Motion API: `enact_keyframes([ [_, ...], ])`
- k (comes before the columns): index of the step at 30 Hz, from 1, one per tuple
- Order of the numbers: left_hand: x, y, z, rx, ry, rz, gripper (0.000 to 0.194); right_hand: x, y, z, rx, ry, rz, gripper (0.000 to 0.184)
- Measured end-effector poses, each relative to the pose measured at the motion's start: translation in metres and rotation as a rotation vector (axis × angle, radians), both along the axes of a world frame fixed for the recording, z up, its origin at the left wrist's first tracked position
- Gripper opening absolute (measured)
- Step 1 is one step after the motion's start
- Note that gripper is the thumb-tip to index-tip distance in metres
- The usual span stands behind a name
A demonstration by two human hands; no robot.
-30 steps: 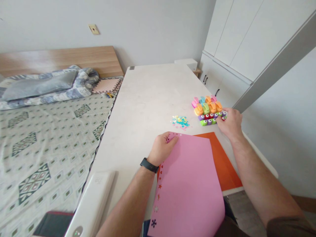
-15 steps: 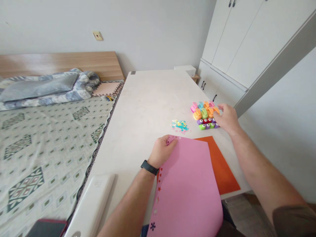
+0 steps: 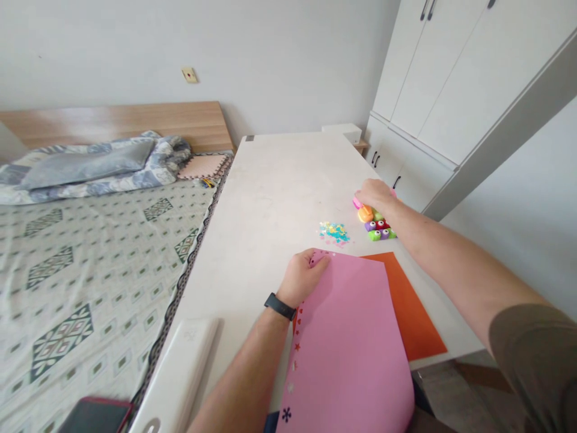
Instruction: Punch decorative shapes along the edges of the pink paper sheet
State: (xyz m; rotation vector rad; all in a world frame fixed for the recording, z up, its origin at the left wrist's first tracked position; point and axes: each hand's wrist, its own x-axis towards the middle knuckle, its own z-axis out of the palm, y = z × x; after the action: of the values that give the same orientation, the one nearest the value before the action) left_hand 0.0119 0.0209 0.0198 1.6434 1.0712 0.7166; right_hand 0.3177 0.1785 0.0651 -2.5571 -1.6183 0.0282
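My left hand (image 3: 304,276), with a dark band on its wrist, pinches the top left corner of a pink paper sheet (image 3: 349,337). Small shapes such as stars and a snowflake are cut out along the sheet's left and top edges. At the back of a group of colourful craft punches, my right hand (image 3: 376,192) reaches down with fingers curled on a pink craft punch (image 3: 357,203). The hand and forearm hide much of the group. Nearer me show an orange punch (image 3: 365,214) and several punches with eyes (image 3: 377,235).
Under the pink sheet lies an orange sheet (image 3: 412,313). Punched paper bits (image 3: 334,233) are heaped on the white table (image 3: 274,192). A long white device (image 3: 183,367) lies front left, near a dark tablet-like object (image 3: 97,415) on the bed (image 3: 117,264). White cabinets (image 3: 444,78) stand right.
My right hand has moved left and away from me, from the right end of the punches to the pink one at the back left. The left hand still grips the pink sheet.
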Motion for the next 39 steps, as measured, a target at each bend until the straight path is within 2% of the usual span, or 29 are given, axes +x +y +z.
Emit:
enact_keyframes([
  [5, 0.0, -0.001, 0.004, 0.017, 0.006, 0.013, 0.038, -0.01, 0.003, 0.002, 0.011, -0.002, -0.034, 0.042],
  [7, 0.0, -0.001, 0.005, 0.01, 0.009, 0.01, 0.038, -0.016, -0.001, 0.008, 0.083, 0.004, -0.013, 0.037],
  [9, 0.0, -0.001, 0.005, -0.001, 0.005, 0.008, 0.038, -0.023, -0.009, 0.017, 0.276, 0.06, 0.033, 0.03],
  [11, -0.001, -0.001, 0.005, -0.007, -0.007, 0.01, 0.038, -0.033, -0.021, 0.025, 0.549, 0.21, 0.078, 0.024],
  [13, -0.001, -0.001, 0.004, -0.013, -0.023, 0.018, 0.039, -0.046, -0.039, 0.032, 0.741, 0.484, 0.112, 0.025],
  [14, -0.002, 0.0, 0.004, -0.016, -0.029, 0.02, 0.039, -0.053, -0.05, 0.035, 0.771, 0.683, 0.144, 0.026],
  [16, -0.002, 0.0, 0.004, -0.018, -0.038, 0.021, 0.038, -0.065, -0.075, 0.037, 0.715, 1.122, 0.221, 0.031],
  [18, -0.001, 0.0, 0.003, -0.008, -0.044, 0.025, 0.037, -0.076, -0.101, 0.036, 0.599, 1.435, 0.288, 0.035],
  [22, 0.0, -0.001, 0.004, 0.012, -0.045, 0.046, 0.035, -0.084, -0.138, 0.025, 0.461, 1.704, 0.343, 0.034],
  [25, 0.0, -0.001, 0.004, 0.022, -0.04, 0.06, 0.036, -0.081, -0.151, 0.014, 0.427, 1.766, 0.359, 0.032],
  [29, 0.001, -0.002, 0.003, 0.009, -0.069, 0.066, 0.035, -0.074, -0.158, 0.004, 0.371, 1.72, 0.388, 0.028],
  [35, 0.002, -0.003, 0.004, -0.038, -0.089, 0.049, 0.035, -0.073, -0.165, -0.001, 0.334, 1.602, 0.497, 0.038],
  [39, 0.002, -0.003, 0.006, -0.061, -0.081, 0.048, 0.037, -0.073, -0.168, -0.004, 0.297, 1.603, 0.467, 0.026],
])
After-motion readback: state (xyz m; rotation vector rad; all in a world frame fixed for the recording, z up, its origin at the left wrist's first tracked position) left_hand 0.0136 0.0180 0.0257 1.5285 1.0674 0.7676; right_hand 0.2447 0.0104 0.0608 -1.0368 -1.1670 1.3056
